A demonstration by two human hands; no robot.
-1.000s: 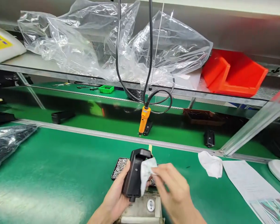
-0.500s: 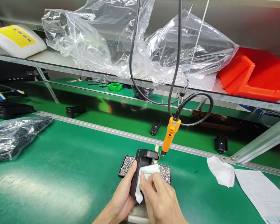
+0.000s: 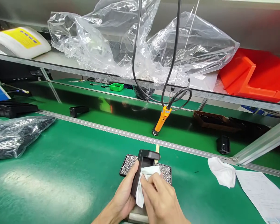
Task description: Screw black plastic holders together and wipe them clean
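1 yellow label (image 3: 25, 38), illegible; left fingers (image 3: 133, 171) clamp black casing (image 3: 145, 160), right fingers (image 3: 149, 189) white cloth (image 3: 149, 170).

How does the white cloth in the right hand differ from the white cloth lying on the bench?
The held cloth is pinched by the right hand; the loose cloth lies untouched. The held cloth is against the black housing, while the loose cloth lies on the bench beside a paper sheet. Both are white and creased.

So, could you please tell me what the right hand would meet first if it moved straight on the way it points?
Past the white cloth it holds, the right hand would probably meet the black casing in the left hand first, though the exact depth between them is unclear.
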